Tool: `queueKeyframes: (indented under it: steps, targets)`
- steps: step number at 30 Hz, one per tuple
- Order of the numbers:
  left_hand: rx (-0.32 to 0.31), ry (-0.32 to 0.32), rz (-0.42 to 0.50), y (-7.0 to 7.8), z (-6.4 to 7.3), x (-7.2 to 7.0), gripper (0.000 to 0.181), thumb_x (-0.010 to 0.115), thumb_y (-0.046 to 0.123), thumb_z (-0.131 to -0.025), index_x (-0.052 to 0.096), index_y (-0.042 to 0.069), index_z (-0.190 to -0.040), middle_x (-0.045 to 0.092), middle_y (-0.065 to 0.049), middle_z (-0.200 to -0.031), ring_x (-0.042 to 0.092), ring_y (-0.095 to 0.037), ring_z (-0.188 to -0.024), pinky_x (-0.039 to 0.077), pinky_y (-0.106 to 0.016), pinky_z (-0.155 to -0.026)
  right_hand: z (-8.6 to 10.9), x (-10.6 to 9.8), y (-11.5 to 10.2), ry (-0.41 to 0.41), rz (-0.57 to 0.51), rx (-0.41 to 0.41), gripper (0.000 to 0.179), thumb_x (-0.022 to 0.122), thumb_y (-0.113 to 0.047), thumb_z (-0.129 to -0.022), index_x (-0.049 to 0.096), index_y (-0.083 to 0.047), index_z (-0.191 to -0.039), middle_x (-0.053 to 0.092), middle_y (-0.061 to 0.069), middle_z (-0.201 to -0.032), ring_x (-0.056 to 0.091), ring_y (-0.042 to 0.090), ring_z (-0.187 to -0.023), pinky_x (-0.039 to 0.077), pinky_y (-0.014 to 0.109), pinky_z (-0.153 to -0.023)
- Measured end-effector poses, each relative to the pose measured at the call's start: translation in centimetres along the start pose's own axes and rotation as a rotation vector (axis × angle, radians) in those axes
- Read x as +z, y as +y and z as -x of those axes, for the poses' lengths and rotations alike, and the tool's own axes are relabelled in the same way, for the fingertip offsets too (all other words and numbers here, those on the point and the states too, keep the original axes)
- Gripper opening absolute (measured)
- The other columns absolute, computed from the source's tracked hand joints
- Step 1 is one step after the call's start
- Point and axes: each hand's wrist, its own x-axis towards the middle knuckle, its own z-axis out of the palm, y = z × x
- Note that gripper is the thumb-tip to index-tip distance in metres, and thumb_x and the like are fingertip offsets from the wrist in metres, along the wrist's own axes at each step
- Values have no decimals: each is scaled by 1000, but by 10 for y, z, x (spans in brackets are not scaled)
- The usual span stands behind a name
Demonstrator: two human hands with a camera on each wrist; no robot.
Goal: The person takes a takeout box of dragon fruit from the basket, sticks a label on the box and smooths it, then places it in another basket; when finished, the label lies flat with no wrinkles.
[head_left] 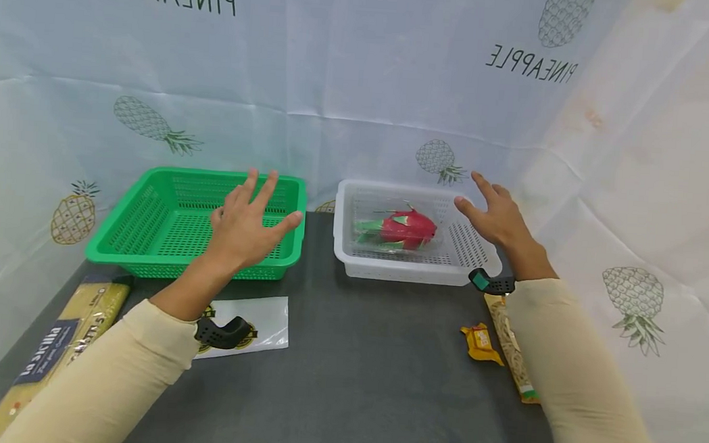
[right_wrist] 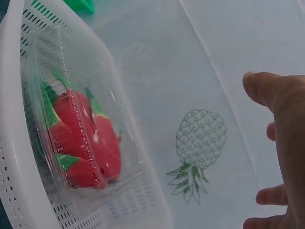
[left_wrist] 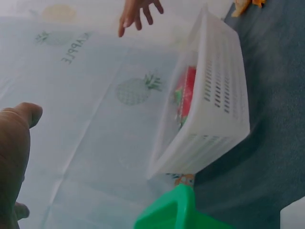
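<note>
My left hand (head_left: 247,225) hovers over the right part of a green basket (head_left: 294,258), fingers spread and holding nothing. My right hand (head_left: 497,220) is raised above the right end of a white basket (head_left: 406,273), its fingers apart and nothing in them. Inside the white basket lies a red dragon fruit (head_left: 411,229) with green-tipped scales. A clear plastic box (right_wrist: 112,119) encloses the fruit, as the right wrist view shows. No contents show in the green basket.
Left of my forearm lies a yellow La Sicilia pasta pack (head_left: 73,340). A white packet (head_left: 269,325) sits before the green basket. At right are an orange wrapped snack (head_left: 481,342) and a long packet (head_left: 511,346), partly under my sleeve. A pineapple-print curtain (head_left: 364,59) hangs behind.
</note>
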Motion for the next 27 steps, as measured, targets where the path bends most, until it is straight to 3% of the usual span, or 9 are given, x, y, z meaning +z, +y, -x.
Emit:
queueKeyframes:
  steps: [13,27]
  targets:
    - [28,-5,61,18,-9,32,85,46,65,-91,10,25,-157,-1,-7,-161,10,-41,-141,14,-68,-101,-12,18,13,-33,-51,-10,81,46,-60,-93,13,-22,-157,19,31,-151,21,52,-135,20,73,-97]
    - [70,-3,234,39,-16,64,82,54,55,-92,18,18,-156,4,-11,-160,10,-39,-142,15,-64,-105,-20,34,21,-84,-100,13,78,42,-58,-96,12,-20,-157,21,29,-152,19,50,-136,18,71,-100]
